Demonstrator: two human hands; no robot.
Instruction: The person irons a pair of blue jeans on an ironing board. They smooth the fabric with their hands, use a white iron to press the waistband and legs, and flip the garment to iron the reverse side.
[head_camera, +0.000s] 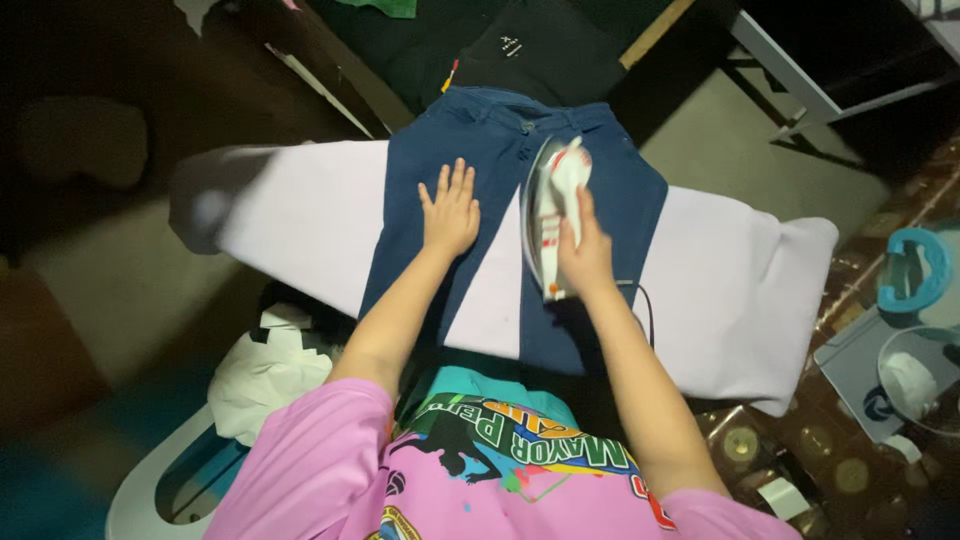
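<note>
So this is mid-ironing: a pair of dark blue denim jeans (500, 215) lies draped across the middle of a long ironing board with a pale lilac cover (300, 220), waistband over the far edge, legs hanging off the near edge toward the person. The right hand (585, 250) is clenched around the handle of a white electric iron with red trim (553, 205), which sits soleplate-down on the right leg of the jeans, just below the waistband. The iron's thin dark cord (645, 300) trails off over the near edge of the board. The left hand (450, 212) lies flat on the left leg, fingers spread and relaxed, gripping nothing, just pinning the cloth.

My read is that it's the pressing pass on the upper right leg. The next stroke looks like it wants the fabric held taut by that flat hand while the iron glides along the leg, keeping it well away from the spread fingers.

The denim looks fairly smooth, uniform dark indigo, with a wedge of the lilac cover showing between the two legs. Can't really make out creases in this dim light.

Around it: a black folded garment (540, 50) beyond the far edge, and crumpled white cloth (265, 375) in a basket down at the near left.
</note>
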